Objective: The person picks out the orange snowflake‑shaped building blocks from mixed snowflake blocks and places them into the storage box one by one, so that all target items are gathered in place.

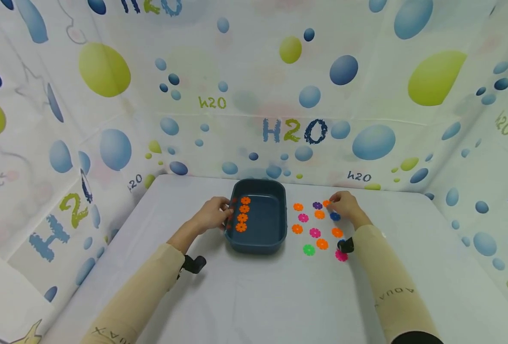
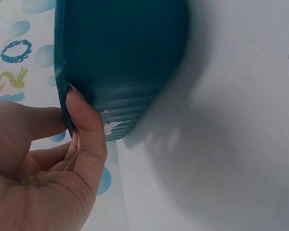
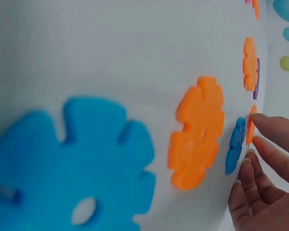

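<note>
My left hand [image 1: 212, 213] grips the left rim of a dark blue-grey plastic basin [image 1: 256, 248]; in the left wrist view its thumb and fingers pinch the rim [image 2: 63, 103] from both sides. Inside the basin, several orange flower-shaped pieces [image 1: 242, 218] lie in a column along the left. At the far right of the scattered pieces, my right hand [image 1: 346, 204] pinches an orange flower-shaped piece [image 1: 326, 203] at its edge. Just below those fingertips lies a blue flower piece [image 3: 236, 145]. A purple one [image 1: 317, 205] sits to the left of the pinched piece.
Several more flower pieces in orange, pink, green and blue are spread to the right of the basin, among them a green one [image 1: 309, 250] and a pink one [image 1: 315, 232]. A white cloth [image 1: 254, 296] covers the table, and a printed curtain [image 1: 237, 119] hangs behind it.
</note>
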{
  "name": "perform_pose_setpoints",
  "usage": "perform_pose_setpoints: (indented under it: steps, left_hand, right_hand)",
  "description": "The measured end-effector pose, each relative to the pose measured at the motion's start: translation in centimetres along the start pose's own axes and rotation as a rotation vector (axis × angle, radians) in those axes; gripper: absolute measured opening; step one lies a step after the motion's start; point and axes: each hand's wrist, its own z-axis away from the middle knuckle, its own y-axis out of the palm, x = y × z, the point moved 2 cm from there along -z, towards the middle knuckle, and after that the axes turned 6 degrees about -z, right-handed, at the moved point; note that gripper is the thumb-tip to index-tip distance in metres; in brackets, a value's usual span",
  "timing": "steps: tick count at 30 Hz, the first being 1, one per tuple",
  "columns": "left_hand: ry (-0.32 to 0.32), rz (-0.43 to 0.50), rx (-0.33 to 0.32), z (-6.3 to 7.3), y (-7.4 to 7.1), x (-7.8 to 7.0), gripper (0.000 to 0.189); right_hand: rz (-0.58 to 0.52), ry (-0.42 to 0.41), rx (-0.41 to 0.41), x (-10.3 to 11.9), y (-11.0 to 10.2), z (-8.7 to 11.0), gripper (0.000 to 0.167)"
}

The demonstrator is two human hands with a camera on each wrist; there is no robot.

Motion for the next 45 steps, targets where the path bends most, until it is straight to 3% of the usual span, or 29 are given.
perform_pose_setpoints:
  steps: [18,27,38,45]
  left_hand:
    - [-0.002,0.009,0.015,-0.1,0.1,-0.7,0.041]
    - [-0.004,0.009,0.019,0.1,0.2,-0.8,0.040]
    - [0.037,0.026,0.009,0.0,0.0,-0.6,0.038]
    - [0.017,0.013,0.008,0.1,0.1,-0.3,0.038]
  right_hand:
    - [0.009,0.006,-0.045,0.1,-0.6,0.3,0.039]
    - [-0.084,-0.018,-0.109,-0.2,-1.1,0.6,0.031]
    - [-0.142,-0.145,-0.115,0.1,-2.7,2.4,0.029]
    - [-0.179,-0.175,-0.119,0.6,-3.0,3.4,0.027]
